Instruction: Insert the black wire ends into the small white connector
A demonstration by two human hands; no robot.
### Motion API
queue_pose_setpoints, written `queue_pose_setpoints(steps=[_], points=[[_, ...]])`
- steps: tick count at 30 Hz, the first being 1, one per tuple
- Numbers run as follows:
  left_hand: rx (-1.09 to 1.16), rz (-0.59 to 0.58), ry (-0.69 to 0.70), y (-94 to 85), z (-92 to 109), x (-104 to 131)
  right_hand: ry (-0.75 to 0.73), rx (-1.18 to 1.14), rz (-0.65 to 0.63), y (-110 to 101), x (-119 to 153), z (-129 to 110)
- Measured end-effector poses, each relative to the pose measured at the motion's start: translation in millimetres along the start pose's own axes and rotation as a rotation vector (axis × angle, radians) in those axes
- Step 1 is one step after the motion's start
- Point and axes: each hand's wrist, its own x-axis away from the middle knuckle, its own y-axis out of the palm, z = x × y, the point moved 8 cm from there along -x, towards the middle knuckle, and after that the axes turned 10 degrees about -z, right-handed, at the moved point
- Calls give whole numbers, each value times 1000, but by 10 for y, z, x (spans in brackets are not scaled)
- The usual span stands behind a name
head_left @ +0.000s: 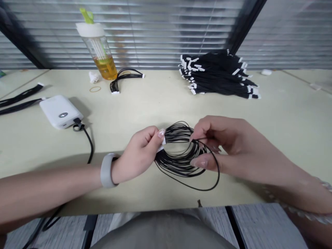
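Observation:
A bundle of thin black wires (178, 169), bent round into a loop, is held just above the table near its front edge. My left hand (141, 148) is closed on the white connectors (161, 147) at the loop's left side, thumb on top; the fingers partly hide them. At the right side of the loop is my right hand (223, 148), its fingers curled and its thumb below, with wires between them. One wire hangs out wider than the others, curving past the right thumb toward the front.
A large pile of black wire harnesses (218, 74) lies at the back right. One short harness (127, 76) rests beside a bottle of amber liquid (103, 62). A rubber band (95, 89) is nearby. At left are a white power bank (61, 110) with a cable and more harnesses (20, 97).

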Motion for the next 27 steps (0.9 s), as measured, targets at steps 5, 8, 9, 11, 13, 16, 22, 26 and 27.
queue_pose_setpoints(steps=[5, 8, 9, 11, 13, 16, 22, 26, 27], points=[[-11, 28, 17, -19, 12, 4, -4, -152, -37, 8, 17, 36], [-20, 43, 45, -28, 47, 24, 61, -381, -88, 44, -9, 174], [-31, 46, 56, -30, 64, 32, 101, -453, -109, 73, -18, 226], [-53, 52, 74, -32, 98, 48, 186, -544, -132, 134, -27, 309], [-67, 57, 89, -35, 126, 62, 261, -552, -157, 201, -25, 346], [-79, 56, 104, -35, 143, 73, 344, -464, -194, 279, -4, 348], [-116, 41, 138, -21, 157, 75, 239, -41, -146, 233, 17, 241], [-149, 34, 145, -7, 166, 77, 83, 334, -35, 191, 29, 99], [-159, 35, 146, -6, 169, 78, 47, 405, -8, 194, 29, 64]])
